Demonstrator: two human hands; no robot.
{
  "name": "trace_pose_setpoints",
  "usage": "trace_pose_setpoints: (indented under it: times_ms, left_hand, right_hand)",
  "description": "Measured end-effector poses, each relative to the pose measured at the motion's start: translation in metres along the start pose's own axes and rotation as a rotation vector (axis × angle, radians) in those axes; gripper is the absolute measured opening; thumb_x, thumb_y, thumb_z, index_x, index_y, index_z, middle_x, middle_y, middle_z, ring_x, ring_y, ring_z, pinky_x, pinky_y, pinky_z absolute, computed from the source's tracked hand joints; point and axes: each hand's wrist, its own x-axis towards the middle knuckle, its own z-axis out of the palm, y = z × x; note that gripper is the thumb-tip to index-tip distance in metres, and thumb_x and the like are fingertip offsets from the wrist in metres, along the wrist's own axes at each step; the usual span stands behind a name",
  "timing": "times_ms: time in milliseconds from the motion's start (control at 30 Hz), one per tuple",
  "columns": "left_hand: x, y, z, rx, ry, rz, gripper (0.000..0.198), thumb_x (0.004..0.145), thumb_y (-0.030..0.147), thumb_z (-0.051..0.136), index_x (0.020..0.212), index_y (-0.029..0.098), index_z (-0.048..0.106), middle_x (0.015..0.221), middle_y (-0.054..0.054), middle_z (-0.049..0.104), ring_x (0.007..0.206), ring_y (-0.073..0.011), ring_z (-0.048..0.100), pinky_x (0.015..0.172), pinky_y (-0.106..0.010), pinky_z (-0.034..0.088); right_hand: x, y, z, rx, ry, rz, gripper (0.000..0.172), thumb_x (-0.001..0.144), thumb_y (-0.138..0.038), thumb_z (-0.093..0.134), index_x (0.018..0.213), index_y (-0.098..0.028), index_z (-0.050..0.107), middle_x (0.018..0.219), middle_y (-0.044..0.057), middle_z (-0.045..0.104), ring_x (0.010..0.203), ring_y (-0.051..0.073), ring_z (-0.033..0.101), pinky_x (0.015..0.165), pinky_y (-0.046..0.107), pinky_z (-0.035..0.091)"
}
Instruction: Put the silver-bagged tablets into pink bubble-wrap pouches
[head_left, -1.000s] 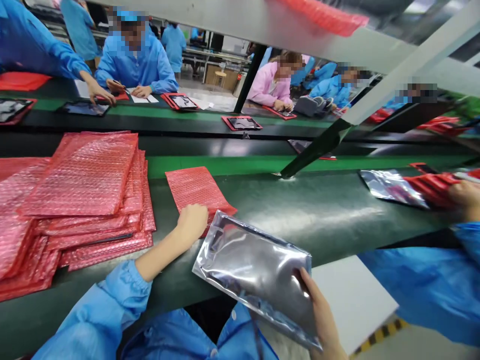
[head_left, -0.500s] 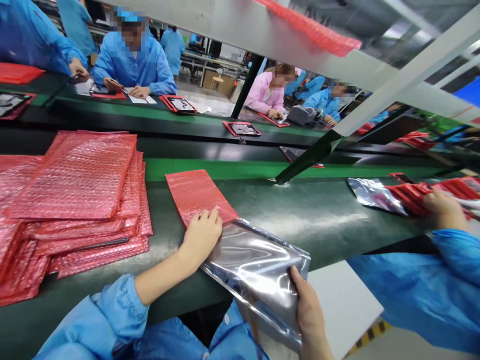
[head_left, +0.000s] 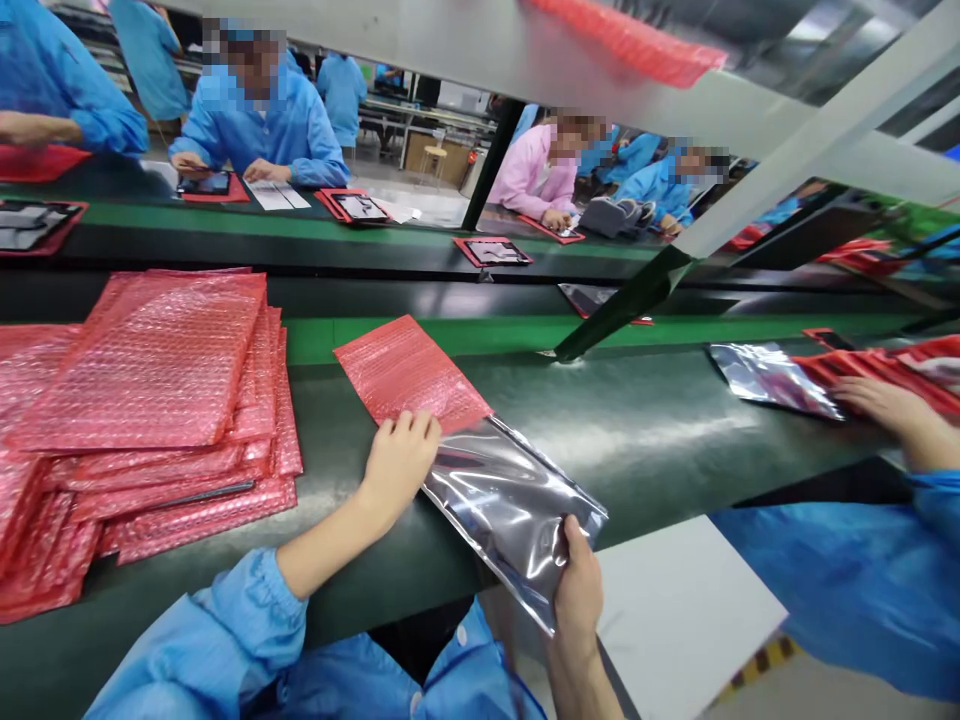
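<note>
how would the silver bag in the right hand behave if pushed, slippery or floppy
The silver bag is probably slippery, given its glossy, reflective film. Its edges seem apt to crumple, since the film is creased near the right hand. The middle may be stiffer, as it shows no clear sag.

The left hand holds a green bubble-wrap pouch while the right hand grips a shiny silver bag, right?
Not green: the head view shows the left hand holding a red bubble-wrap pouch while the right hand grips a shiny silver bag.
</note>
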Motion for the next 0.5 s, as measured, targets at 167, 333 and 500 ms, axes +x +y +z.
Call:
trace_pose_setpoints:
  times_ms: [167,333,500]
  left_hand:
    - [0.004,-0.015,0.002,-0.049,-0.198,-0.249,0.023,0.106,0.011,0.049,0.116,0.011,0.070,0.110,-0.015,0.072,0.098,-0.0292,0.072,0.076,-0.037,0.054]
    - [-0.006,0.004,0.001,-0.135,-0.167,-0.003,0.019,0.105,0.009,0.053,0.105,0.013,0.071,0.104,-0.013,0.073,0.102,-0.0270,0.071,0.085,-0.037,0.054]
    - [-0.014,-0.001,-0.003,-0.534,-0.004,-0.065,0.025,0.111,0.025,0.047,0.096,0.018,0.066,0.099,-0.008,0.072,0.096,-0.0227,0.069,0.091,-0.037,0.054]
  right_hand:
    - [-0.011,-0.020,0.014,-0.040,0.115,0.110,0.056,0.087,-0.071,0.064,0.087,-0.017,0.075,0.078,0.005,0.075,0.084,0.028,0.069,0.075,0.036,0.050]
    - [-0.021,-0.024,0.033,0.024,0.150,0.121,0.055,0.089,-0.072,0.065,0.088,-0.018,0.074,0.086,0.008,0.079,0.091,0.031,0.072,0.075,0.036,0.054]
    - [-0.034,-0.014,0.043,0.132,-0.036,0.105,0.070,0.092,-0.083,0.054,0.104,-0.018,0.074,0.097,0.010,0.081,0.097,0.031,0.076,0.079,0.037,0.060]
